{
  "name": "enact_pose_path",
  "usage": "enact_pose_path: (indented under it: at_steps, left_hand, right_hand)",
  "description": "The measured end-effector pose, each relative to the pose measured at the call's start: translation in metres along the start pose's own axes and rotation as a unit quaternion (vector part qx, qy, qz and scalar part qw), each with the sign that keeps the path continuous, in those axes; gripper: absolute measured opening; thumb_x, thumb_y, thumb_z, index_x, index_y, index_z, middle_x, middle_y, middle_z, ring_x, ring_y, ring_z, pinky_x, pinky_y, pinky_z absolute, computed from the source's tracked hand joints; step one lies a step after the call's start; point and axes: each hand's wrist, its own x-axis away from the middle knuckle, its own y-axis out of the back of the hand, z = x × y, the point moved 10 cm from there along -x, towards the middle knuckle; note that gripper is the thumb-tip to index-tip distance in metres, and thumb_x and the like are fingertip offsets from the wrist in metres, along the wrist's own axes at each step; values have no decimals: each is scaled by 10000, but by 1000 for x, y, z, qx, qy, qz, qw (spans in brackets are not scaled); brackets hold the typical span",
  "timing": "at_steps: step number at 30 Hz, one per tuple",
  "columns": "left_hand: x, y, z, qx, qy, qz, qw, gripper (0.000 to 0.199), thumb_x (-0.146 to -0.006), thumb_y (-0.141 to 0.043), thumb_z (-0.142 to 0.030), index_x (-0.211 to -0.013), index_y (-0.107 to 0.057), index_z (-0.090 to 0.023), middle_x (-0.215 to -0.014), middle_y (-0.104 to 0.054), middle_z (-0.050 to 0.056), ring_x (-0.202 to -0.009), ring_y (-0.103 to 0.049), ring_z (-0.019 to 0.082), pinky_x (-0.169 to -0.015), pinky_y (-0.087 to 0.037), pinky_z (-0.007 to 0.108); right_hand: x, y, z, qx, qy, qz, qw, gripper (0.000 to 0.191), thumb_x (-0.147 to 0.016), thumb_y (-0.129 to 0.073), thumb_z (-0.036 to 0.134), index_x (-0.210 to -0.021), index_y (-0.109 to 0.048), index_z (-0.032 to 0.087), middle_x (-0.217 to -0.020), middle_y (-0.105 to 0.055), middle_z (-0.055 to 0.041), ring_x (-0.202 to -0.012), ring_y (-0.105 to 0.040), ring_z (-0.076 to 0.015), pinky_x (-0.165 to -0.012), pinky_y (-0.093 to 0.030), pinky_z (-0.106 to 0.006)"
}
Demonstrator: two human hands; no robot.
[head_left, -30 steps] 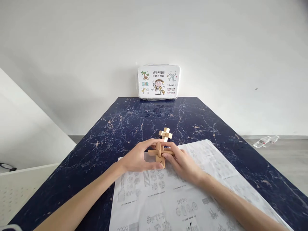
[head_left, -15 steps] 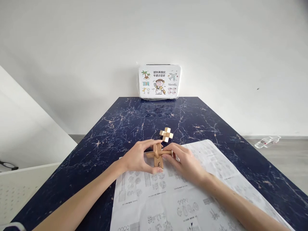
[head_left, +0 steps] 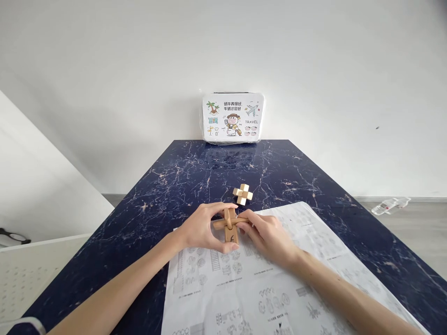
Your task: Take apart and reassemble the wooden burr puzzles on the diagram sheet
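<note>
Between my hands is a brown wooden interlocking puzzle (head_left: 231, 234), cross-shaped, with a dark mark on its near block. My left hand (head_left: 202, 228) grips the upright block, thumb at the near end and fingers at the far end. With thumb and fingers, my right hand (head_left: 267, 230) pinches the bar that sticks out to the right. Part of the puzzle is hidden by my fingers. Just beyond it, a paler wooden burr puzzle (head_left: 243, 194) sits on the table, touched by neither hand. Under my hands lies a printed instruction sheet (head_left: 251, 284) with small diagrams.
The dark blue marbled table (head_left: 195, 172) narrows toward the wall. At its far edge stands a white cartoon-printed case (head_left: 233, 118) in clear wrapping. A clear plastic bottle (head_left: 389, 205) lies on the floor at right. A white perforated panel (head_left: 28, 274) is at lower left.
The bar in my right hand is tilted slightly more, its right end higher. My left hand keeps its grip. The whole view has shifted a little.
</note>
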Motion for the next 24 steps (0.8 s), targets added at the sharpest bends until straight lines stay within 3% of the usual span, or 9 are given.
enact_pose_path:
  at_steps: [5,11,16,24]
  left_hand:
    - [1,0,-2,2,-14,-4,1000,861,-627,-912,-463,-1412,-609,-280,-1331,-726,75,-1173,-708,331,-1042,-546,493]
    - [-2,5,-6,1,-14,-17,1000,825,-622,-911,-456,-1376,-640,-260,-1338,-728,86,-1171,-715,345,-1050,-544,502]
    - [-2,3,-4,7,-6,-17,1000,787,-630,-898,-434,-1359,-658,-262,-1233,-773,64,-1085,-745,330,-1018,-554,502]
    - [1,-1,-6,6,-34,-23,999,839,-635,-898,-417,-1413,-623,-266,-1284,-752,72,-1122,-735,328,-1023,-554,491]
  right_hand:
    - [-1,-2,3,-17,9,12,1000,254,-1124,-375,392,-1053,-568,241,-794,-676,-16,-604,-539,-151,-598,-414,-301]
    - [-1,-5,4,-16,-1,61,998,235,-1108,-332,324,-1130,-544,225,-863,-719,-50,-650,-609,-173,-611,-430,-302]
    - [-1,1,1,-40,-36,57,997,206,-1103,-371,366,-1115,-528,233,-757,-681,-8,-600,-583,-166,-605,-428,-295]
    - [2,3,8,-49,-7,55,997,228,-1116,-357,374,-1118,-548,250,-756,-668,-2,-612,-577,-158,-594,-436,-287]
